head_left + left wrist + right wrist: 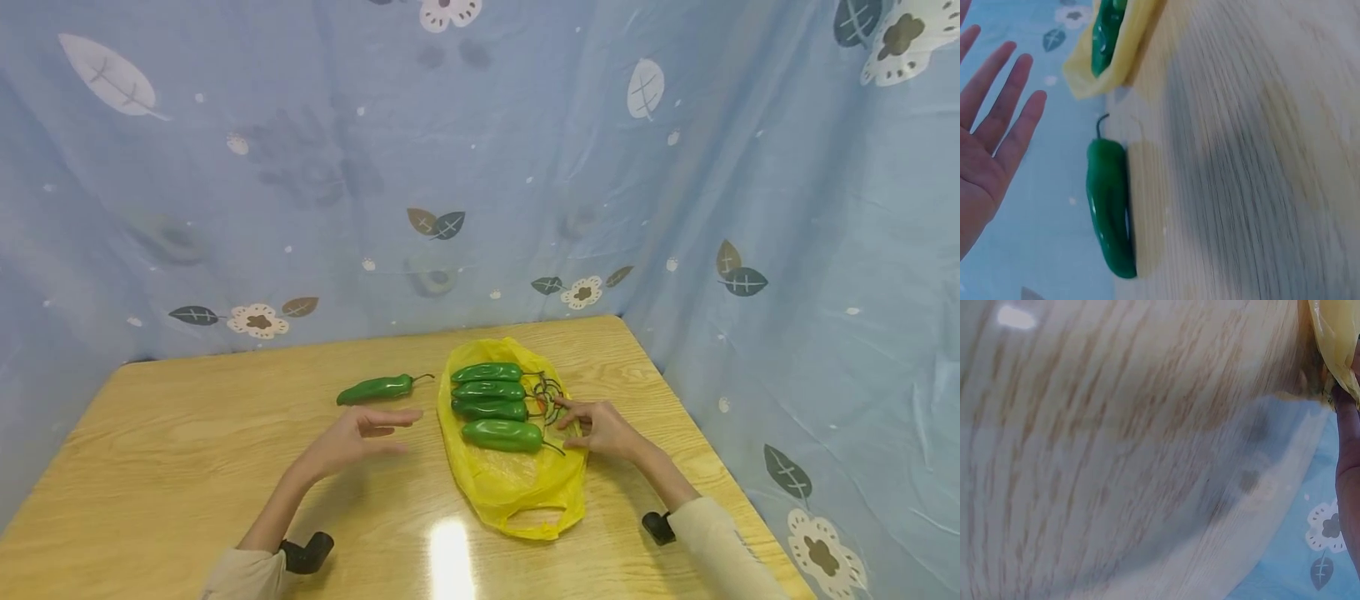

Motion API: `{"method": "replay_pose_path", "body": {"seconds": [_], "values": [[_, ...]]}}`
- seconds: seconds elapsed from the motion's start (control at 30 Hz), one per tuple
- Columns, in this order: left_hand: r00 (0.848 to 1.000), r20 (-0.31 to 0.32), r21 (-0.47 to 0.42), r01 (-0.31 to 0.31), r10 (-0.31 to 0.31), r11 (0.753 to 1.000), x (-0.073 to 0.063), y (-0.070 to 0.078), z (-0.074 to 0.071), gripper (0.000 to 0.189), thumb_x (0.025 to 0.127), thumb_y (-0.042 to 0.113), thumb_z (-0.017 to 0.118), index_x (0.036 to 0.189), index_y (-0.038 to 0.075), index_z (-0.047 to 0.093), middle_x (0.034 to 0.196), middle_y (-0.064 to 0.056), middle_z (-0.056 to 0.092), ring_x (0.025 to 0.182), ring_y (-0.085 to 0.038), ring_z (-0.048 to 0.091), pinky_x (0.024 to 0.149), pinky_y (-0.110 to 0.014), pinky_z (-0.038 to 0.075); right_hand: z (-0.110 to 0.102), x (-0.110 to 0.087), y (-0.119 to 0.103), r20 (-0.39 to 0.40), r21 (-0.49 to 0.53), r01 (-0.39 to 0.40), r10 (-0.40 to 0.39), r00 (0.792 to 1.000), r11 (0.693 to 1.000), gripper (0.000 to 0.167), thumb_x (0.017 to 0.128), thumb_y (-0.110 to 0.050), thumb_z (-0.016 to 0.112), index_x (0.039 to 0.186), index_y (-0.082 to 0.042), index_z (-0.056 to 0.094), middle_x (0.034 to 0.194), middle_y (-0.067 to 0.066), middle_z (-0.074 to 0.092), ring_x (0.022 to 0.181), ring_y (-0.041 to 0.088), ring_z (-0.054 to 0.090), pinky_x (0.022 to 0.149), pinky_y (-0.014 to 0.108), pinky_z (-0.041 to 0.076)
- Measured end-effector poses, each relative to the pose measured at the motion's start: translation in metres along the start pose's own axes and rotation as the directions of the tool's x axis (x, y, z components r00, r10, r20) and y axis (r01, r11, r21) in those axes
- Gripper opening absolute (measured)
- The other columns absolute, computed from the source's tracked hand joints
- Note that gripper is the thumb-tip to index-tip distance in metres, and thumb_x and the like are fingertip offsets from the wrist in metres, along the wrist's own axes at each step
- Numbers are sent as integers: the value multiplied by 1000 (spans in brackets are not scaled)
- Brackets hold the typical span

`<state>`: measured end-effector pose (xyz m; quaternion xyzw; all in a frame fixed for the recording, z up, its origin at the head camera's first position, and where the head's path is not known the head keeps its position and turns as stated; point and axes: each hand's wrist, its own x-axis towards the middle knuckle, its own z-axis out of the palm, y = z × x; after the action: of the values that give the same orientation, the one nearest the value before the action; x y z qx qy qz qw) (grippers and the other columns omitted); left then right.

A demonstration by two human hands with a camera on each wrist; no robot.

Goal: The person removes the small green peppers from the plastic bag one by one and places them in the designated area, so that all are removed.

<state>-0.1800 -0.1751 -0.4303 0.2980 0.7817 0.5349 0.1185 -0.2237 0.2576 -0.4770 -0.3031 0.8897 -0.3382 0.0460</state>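
Several long green peppers (501, 435) lie side by side on a yellow plastic bag (495, 500), stems pointing right. Another green pepper (375, 389) rests on the wood tabletop left of the bag; the left wrist view shows this pepper (1108, 206) whole. My left hand (363, 437) hovers just in front of that lone pepper, holding nothing, fingers extended toward the bag. At the bag's right edge is my right hand (603, 429), thumb and fingers parted near the pepper stems. In the right wrist view, the bag's edge (1335, 337) partly covers its fingertips.
The wooden table (187, 450) meets a blue patterned cloth (337, 167) along its back and right edges. Thin dark curved shapes with a bit of red (549, 396) show beside the stems on the bag. The bag's handle loop (547, 530) points toward me.
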Motion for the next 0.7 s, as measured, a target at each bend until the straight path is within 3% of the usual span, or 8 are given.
{"method": "replay_pose_path", "body": {"seconds": [0.03,0.1,0.2,0.3,0.37,0.6,0.67,0.7], "values": [[1000,12,-5,1,-1,1000,1,0,2,43,88,17,70,130,10,61,135,-6,56,122,-13,53,101,-50,41,0,-1,0,6,3,-3,3,1000,1000,22,76,-13,81,96,-8,74,137,22,50,69,16,61,69,22,53],[999,35,-17,-2,3,1000,3,1,5,43,88,15,70,130,11,61,135,-6,56,123,-13,52,101,-52,40,1,-2,0,8,2,-20,20,1000,1000,22,77,-13,81,97,-9,74,139,20,49,96,28,66,80,28,55],[998,63,-19,-16,17,1000,7,1,11,44,88,16,70,131,11,61,136,-4,55,123,-14,52,100,-54,41,2,-2,0,-4,-2,-37,37,999,999,21,76,-11,81,96,-11,74,140,18,49,123,37,50,92,36,50],[996,84,-14,-35,36,999,10,-1,15,45,88,19,70,131,12,60,137,-4,54,121,-18,55,100,-53,41,4,0,0,-5,15,-36,36,999,999,21,75,-9,81,95,-11,74,139,19,49,86,26,65,76,24,54],[994,100,-22,-41,43,999,12,-3,19,45,88,20,70,131,10,60,137,-5,54,119,-21,56,99,-53,42,6,2,0,1,22,-26,26,1000,999,21,75,-10,81,95,-11,74,139,21,48,59,18,50,61,20,47],[981,187,-110,-31,51,993,29,-8,36,45,92,10,65,135,2,55,137,-15,53,121,-28,55,99,-53,43,7,1,0,-4,25,-22,22,1000,999,21,76,-11,82,96,-11,74,138,21,49,66,9,54,60,19,42],[977,207,-153,-21,53,988,37,-10,41,45,92,9,64,135,1,54,137,-17,53,121,-33,54,98,-49,44,5,-1,1,-9,20,-27,27,1000,999,21,76,-11,82,96,-11,74,139,21,49,53,9,34,55,21,41],[975,215,-175,-22,60,984,41,-11,44,45,92,7,64,135,-1,53,136,-19,53,120,-36,54,99,-48,44,5,-2,1,-14,8,-27,27,1000,1000,21,76,-11,82,96,-11,74,138,21,49,53,9,39,57,20,45]]}}
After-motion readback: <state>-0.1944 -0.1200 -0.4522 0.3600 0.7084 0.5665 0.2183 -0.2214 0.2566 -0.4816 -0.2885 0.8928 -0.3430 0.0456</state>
